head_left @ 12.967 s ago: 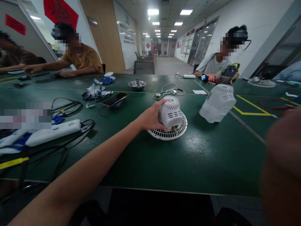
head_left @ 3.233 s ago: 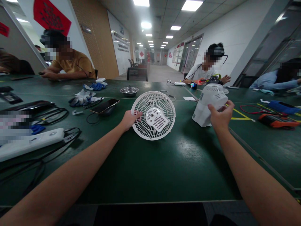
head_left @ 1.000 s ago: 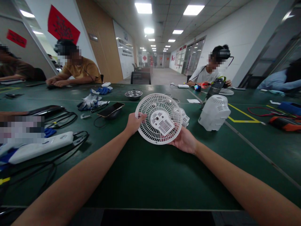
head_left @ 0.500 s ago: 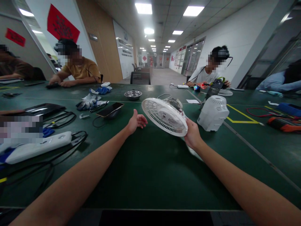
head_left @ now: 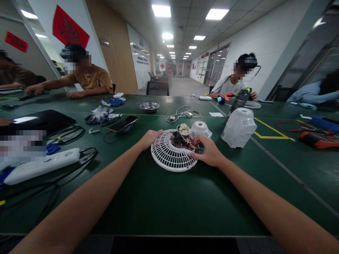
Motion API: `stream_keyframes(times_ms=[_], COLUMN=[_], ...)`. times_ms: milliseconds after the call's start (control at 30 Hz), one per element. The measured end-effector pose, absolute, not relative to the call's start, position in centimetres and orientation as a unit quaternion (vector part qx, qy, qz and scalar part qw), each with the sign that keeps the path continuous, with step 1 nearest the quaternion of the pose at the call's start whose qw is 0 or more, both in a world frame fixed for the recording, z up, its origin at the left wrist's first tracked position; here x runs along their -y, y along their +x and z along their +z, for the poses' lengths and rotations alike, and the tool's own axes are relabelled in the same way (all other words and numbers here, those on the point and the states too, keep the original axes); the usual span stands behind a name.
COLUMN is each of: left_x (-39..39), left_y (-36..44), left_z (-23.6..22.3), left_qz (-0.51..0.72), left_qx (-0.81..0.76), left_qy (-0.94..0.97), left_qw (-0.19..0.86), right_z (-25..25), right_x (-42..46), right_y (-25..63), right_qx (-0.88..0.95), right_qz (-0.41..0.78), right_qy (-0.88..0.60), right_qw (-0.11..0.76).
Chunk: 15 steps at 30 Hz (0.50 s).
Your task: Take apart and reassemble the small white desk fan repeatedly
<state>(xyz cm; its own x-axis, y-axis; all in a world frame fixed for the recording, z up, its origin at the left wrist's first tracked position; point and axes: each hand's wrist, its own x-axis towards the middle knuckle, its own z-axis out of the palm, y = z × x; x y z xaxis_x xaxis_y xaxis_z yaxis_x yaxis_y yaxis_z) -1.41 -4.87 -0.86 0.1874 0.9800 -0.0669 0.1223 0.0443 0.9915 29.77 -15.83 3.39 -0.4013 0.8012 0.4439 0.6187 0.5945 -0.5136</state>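
A round white fan grille (head_left: 169, 159) lies on the green table in front of me, its inner side up. On it sits a fan motor (head_left: 182, 138) with a dark body, a pale coil and loose wires. My left hand (head_left: 150, 139) grips the grille's left rim, fingers partly hidden. My right hand (head_left: 209, 151) closes around the right side of the motor, thumb low and index finger high. Just behind, a vented white motor cover (head_left: 200, 129) rests on the table. To the right stands a translucent white plastic housing (head_left: 238, 127).
Beyond the grille lies a white cable (head_left: 181, 113), with a metal bowl (head_left: 149, 107) farther back. Left are a phone (head_left: 123, 124), gloves (head_left: 102, 115) and a power strip (head_left: 43, 166) with black cords. An orange multimeter (head_left: 319, 138) lies right. Co-workers sit across the table.
The grille has come down from a tilted hold in my right hand and turned over, motor side up. My left hand has taken its rim; my right hand has shifted to the motor.
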Motion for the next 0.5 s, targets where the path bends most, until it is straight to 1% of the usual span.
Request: stream_keyframes(times_ms=[67, 167, 333, 400, 500], left_x=[5.1, 5.7, 6.5, 6.7, 6.6], left_y=[-1.4, -1.3, -0.8, -0.7, -0.7], left_z=[-0.6, 0.0, 0.8, 0.9, 0.9], left_qz=[0.394, 0.393, 0.4, 0.4, 0.402], left_qx=[-0.516, -0.534, -0.54, -0.538, -0.533], left_qy=[0.59, 0.614, 0.642, 0.648, 0.652], left_qw=[0.479, 0.428, 0.37, 0.361, 0.359], right_z=[3.4, 3.3, 2.8, 2.3, 1.4], right_x=[15.7, 15.5, 14.0, 13.0, 11.4], right_y=[29.9, 30.2, 31.4, 32.2, 33.2], right_qx=[0.823, 0.815, 0.765, 0.74, 0.729], right_qz=[0.149, 0.15, 0.002, -0.036, -0.042], right_qy=[-0.428, -0.417, -0.466, -0.501, -0.536], right_qw=[0.341, 0.375, 0.444, 0.448, 0.423])
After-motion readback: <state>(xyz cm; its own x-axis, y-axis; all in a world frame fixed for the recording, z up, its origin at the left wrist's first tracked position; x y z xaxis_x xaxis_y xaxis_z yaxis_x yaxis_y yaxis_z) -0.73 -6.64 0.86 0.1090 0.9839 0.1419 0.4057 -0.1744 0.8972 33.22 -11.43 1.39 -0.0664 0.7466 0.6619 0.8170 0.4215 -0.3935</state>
